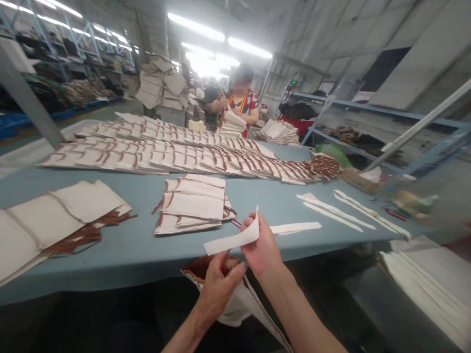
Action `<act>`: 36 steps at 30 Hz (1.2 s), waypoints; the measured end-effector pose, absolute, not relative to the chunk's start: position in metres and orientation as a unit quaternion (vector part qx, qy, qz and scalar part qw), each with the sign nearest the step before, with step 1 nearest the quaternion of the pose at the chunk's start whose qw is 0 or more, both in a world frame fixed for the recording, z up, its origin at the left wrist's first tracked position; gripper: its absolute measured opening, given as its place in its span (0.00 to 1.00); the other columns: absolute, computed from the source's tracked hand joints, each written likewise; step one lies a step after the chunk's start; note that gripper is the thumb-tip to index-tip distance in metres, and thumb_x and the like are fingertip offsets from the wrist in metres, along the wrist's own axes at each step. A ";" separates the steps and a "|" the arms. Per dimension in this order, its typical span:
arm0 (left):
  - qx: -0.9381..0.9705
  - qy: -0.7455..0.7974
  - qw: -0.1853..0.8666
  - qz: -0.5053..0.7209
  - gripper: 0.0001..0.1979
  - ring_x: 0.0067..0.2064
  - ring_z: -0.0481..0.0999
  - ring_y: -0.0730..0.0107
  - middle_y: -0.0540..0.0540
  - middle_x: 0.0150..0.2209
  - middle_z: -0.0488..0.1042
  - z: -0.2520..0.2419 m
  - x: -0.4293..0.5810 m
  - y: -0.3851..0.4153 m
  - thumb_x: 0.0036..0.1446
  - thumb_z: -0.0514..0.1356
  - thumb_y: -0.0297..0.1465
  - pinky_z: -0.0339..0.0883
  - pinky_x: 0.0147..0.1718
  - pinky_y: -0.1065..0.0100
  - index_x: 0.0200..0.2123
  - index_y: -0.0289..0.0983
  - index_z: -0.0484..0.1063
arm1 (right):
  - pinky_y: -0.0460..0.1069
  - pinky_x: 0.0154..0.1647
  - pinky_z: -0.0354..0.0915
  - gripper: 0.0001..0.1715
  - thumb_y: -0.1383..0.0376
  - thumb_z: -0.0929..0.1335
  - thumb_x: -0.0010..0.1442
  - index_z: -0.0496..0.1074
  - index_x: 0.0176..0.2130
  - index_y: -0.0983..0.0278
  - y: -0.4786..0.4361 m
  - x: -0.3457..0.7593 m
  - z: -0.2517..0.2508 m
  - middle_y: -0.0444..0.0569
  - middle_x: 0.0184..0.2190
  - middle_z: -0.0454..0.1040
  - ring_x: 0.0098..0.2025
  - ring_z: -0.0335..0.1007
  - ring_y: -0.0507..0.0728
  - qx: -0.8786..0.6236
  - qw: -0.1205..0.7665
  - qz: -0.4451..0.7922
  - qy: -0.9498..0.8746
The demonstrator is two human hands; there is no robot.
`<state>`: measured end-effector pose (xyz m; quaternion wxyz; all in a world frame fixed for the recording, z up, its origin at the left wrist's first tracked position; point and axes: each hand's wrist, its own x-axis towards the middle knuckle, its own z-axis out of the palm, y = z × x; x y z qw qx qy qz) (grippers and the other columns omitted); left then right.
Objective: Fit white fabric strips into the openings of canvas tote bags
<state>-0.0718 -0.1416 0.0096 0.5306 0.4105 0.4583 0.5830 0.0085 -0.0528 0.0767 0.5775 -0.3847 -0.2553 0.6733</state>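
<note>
My left hand (220,287) is closed on the edge of a cream cloth piece with brown lining (235,306), which hangs in front of the table edge. Just above it, my right hand (262,247) grips a white strip (235,239); one end curls up past the fingers and the other reaches left over my left thumb. A small dark, slim object (236,222) shows beside my right fingertips; its kind is unclear. Behind the hands lies a short stack of cream cloth pieces (195,205) with brown edging. Another white strip (296,228) rests on the table to the right.
Long overlapping rows of cream pieces (176,154) run across the blue-covered table (143,191). More pieces (62,208) lie at the left, loose strips (338,213) at the right. White sheets (430,284) are stacked lower right. A co-worker (243,100) handles cloth beyond the table.
</note>
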 end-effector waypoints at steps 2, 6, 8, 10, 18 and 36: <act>0.383 0.480 0.503 0.609 0.26 0.25 0.67 0.72 0.52 0.23 0.71 0.011 -0.091 -0.152 0.50 0.70 0.49 0.65 0.25 0.73 0.42 0.32 0.80 | 0.46 0.21 0.68 0.19 0.54 0.75 0.55 0.64 0.32 0.57 -0.065 0.001 0.065 0.32 0.17 0.57 0.17 0.57 0.50 -0.396 0.568 0.673 -0.259; 0.339 0.520 0.451 0.641 0.24 0.27 0.70 0.68 0.47 0.25 0.75 0.017 -0.112 -0.166 0.55 0.66 0.50 0.70 0.28 0.69 0.31 0.32 0.80 | 0.46 0.19 0.65 0.23 0.50 0.75 0.53 0.60 0.31 0.56 -0.088 -0.027 0.044 0.32 0.17 0.52 0.17 0.54 0.50 -0.409 0.547 0.673 -0.284; 0.324 0.545 0.421 0.649 0.24 0.25 0.68 0.70 0.48 0.22 0.73 0.020 -0.119 -0.171 0.59 0.63 0.50 0.67 0.26 0.70 0.28 0.32 0.78 | 0.45 0.17 0.60 0.26 0.46 0.73 0.54 0.57 0.29 0.56 -0.099 -0.044 0.035 0.32 0.18 0.51 0.17 0.52 0.50 -0.412 0.535 0.669 -0.310; 0.313 0.571 0.387 0.653 0.25 0.22 0.64 0.73 0.51 0.19 0.69 0.023 -0.131 -0.176 0.60 0.61 0.50 0.62 0.22 0.71 0.24 0.34 0.74 | 0.45 0.16 0.58 0.25 0.43 0.69 0.59 0.58 0.29 0.57 -0.108 -0.055 0.028 0.32 0.17 0.51 0.16 0.50 0.50 -0.420 0.517 0.662 -0.345; 0.470 0.644 0.270 0.540 0.22 0.22 0.67 0.71 0.50 0.16 0.68 0.046 -0.182 -0.202 0.62 0.60 0.37 0.58 0.24 0.70 0.16 0.36 0.70 | 0.51 0.41 0.67 0.14 0.56 0.79 0.50 0.80 0.34 0.58 -0.081 -0.017 0.042 0.50 0.37 0.78 0.43 0.71 0.63 -0.481 0.422 0.541 -0.546; 0.414 0.680 0.348 0.495 0.19 0.25 0.74 0.68 0.50 0.25 0.74 0.031 -0.190 -0.215 0.70 0.52 0.44 0.65 0.28 0.70 0.38 0.37 0.74 | 0.47 0.27 0.62 0.26 0.42 0.70 0.63 0.69 0.30 0.60 -0.118 -0.077 0.038 0.42 0.23 0.70 0.24 0.62 0.52 -0.374 0.389 0.655 -0.529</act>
